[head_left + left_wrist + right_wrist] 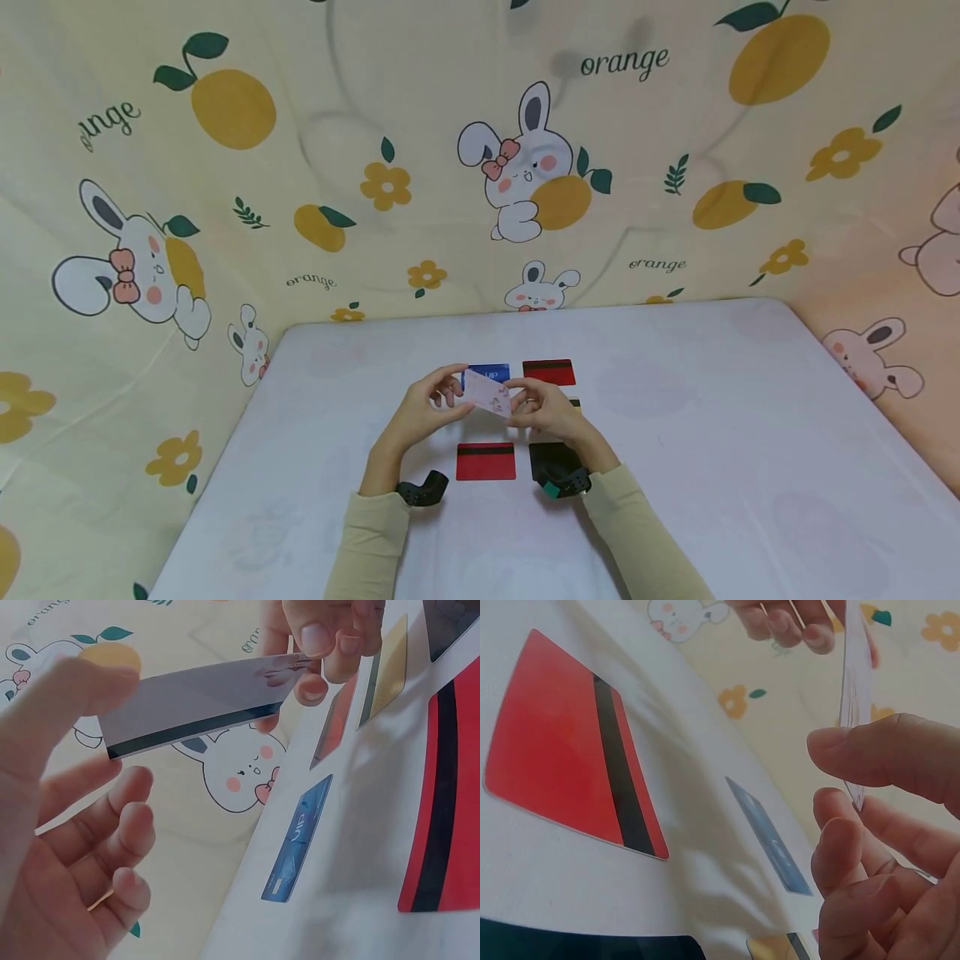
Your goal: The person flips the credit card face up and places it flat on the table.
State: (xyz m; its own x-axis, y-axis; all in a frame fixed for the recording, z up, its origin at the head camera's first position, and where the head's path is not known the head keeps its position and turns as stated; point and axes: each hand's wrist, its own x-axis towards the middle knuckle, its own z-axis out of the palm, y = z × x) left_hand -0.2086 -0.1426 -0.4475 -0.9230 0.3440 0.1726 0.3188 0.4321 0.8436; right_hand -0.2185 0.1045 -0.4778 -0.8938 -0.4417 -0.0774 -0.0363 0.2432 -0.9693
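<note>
Both hands hold a pale pink card (pixel 487 394) up above the table, one at each end. My left hand (pixel 420 412) pinches its left end between thumb and forefinger, the other fingers loosely bent. At the opposite end my right hand (pixel 555 412) grips it between thumb and fingers. In the left wrist view the card (pixel 195 699) shows a dark stripe along its lower edge and a floral print near the right hand. The right wrist view has the card (pixel 855 682) nearly edge-on. Behind it lies a blue VIP card (pixel 495 369), partly covered in the head view.
On the white table (pixel 675 467) lie a red striped card (pixel 548 372) at the back and another red card (pixel 486 462) nearer. A black card (pixel 546 458) lies under the right wrist's line. A gold card (pixel 384 679) is mostly hidden by the right hand in the head view.
</note>
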